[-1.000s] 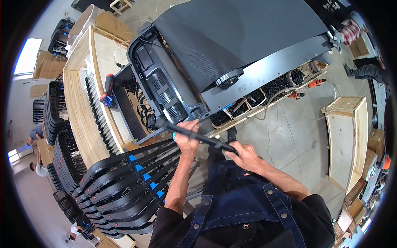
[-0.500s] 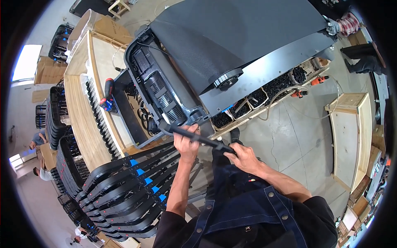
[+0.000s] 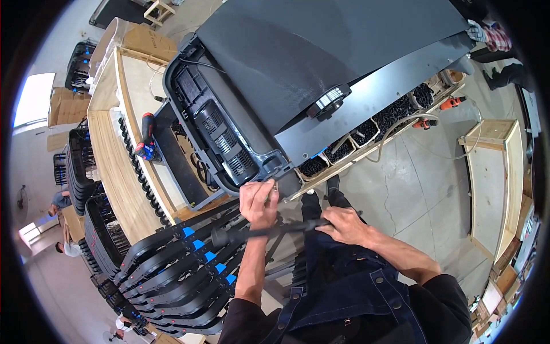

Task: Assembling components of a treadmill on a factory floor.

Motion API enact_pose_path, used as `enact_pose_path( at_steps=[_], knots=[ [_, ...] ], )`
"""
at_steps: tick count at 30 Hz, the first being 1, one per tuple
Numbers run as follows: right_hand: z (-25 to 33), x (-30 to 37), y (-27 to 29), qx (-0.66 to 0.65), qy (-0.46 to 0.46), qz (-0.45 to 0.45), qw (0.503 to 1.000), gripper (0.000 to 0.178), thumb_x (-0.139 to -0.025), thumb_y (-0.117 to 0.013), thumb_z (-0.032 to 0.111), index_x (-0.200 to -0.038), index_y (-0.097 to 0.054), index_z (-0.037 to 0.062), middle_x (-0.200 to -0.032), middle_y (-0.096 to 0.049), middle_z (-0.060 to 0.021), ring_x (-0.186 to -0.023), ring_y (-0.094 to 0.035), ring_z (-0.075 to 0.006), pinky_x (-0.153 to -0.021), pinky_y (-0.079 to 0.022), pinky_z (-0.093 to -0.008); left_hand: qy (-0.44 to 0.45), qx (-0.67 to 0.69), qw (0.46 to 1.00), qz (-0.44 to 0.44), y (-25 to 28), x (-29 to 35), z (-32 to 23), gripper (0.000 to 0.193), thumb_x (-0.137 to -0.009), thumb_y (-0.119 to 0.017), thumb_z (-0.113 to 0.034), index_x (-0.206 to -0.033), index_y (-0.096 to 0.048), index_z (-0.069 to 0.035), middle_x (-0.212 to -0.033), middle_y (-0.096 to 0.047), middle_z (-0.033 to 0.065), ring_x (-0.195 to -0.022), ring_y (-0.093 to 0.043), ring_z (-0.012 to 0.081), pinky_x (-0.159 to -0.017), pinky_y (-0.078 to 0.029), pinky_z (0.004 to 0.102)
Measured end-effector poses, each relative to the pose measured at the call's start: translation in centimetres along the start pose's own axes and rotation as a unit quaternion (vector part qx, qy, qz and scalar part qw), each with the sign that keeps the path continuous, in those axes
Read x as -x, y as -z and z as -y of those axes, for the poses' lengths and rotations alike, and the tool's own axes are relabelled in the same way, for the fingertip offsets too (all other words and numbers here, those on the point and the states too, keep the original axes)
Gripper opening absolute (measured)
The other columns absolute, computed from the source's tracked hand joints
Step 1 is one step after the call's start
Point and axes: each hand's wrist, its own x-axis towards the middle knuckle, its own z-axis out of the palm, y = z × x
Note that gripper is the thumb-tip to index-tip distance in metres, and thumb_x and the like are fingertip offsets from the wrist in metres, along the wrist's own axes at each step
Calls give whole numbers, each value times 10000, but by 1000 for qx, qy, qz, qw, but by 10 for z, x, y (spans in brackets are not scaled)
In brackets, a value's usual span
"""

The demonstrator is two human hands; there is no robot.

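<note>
Right hand curled shut round end of long black bar, forearm bent in from lower right. Left hand over bar's middle, fingers pinched on small screw-like piece, arm straight up. Bar matte, slim, round, lying just below treadmill frame: ribbed grey plastic, textured black belt. Left of frame, pale wooden bench.

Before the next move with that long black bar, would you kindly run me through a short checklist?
1. Left hand grips the black bar: ok.
2. Right hand holds the bar's other end: ok.
3. Left fingers also pinch a small part at the machine's grey housing corner: cannot tell what.
4. Stacked black frames crowd the bar's left end: not ok.
5. Red drill on the wooden bench, away from both hands: ok.
</note>
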Motion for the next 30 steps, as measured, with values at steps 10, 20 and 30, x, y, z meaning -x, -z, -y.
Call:
enact_pose_path(
  at_steps=[10, 20, 30],
  knots=[
    [-3, 2, 2, -15, 2, 0, 1000, 334, -793, -830, 99, -958, -552, 13, -785, -593, -137, -664, -619, -361, -551, -486, -438, -11, -24, 1000, 1, 2, -5, -6, 259, -749, -779, 30, -1000, -739, -23, -902, -659, 93, -815, -633, 275, -746, -539, 396],
    [16, 36, 33, -33, -107, -29, 993, 281, -823, -803, 88, -994, -597, 5, -758, -628, -124, -601, -621, -284, -541, -488, -364, 289, 182, 930, -136, 30, -5, -40, 233, -916, -625, 105, -1095, -517, 2, -1049, -674, 177, -902, -685, 196, -811, -576, 293],
    [44, 34, 65, -17, -339, -137, 931, 255, -953, -692, 252, -914, -587, 23, -630, -531, 7, -559, -482, -61, -509, -407, -274, 359, 245, 895, -100, 48, -20, -4, 329, -917, -673, 41, -1223, -557, 14, -961, -692, 117, -824, -688, 158, -776, -554, 277]
  ],
)
